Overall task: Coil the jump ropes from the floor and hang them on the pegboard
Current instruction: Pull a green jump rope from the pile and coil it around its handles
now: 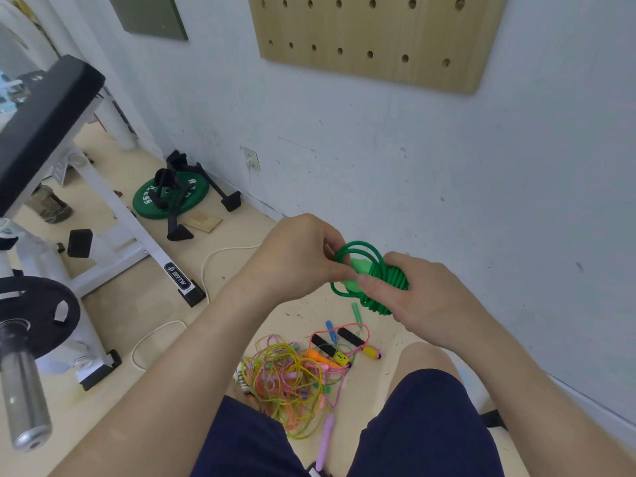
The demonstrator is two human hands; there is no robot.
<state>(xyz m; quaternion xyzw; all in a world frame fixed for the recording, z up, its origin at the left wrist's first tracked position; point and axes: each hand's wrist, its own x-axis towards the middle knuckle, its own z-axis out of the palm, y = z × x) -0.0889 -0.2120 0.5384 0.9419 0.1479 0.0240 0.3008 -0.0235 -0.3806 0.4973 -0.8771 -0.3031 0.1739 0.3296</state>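
Green rope [377,266], thin smooth cord wound in tight loops, is held in mid-air before the wall [481,166]. Right hand [426,297] grips the bundle; left hand [303,259] pinches its pale handle [356,268]. Judged light, limp and springy: hold across the wraps, or loops will slip. Tangled pile [292,376] of thin ropes lies on the floor [137,304]. Wooden pegboard [371,39] hangs above, round-holed.

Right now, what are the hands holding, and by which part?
Both hold the coiled green jump rope: the right hand grips the wound bundle, and the left hand pinches the pale green handle among the loose loops.
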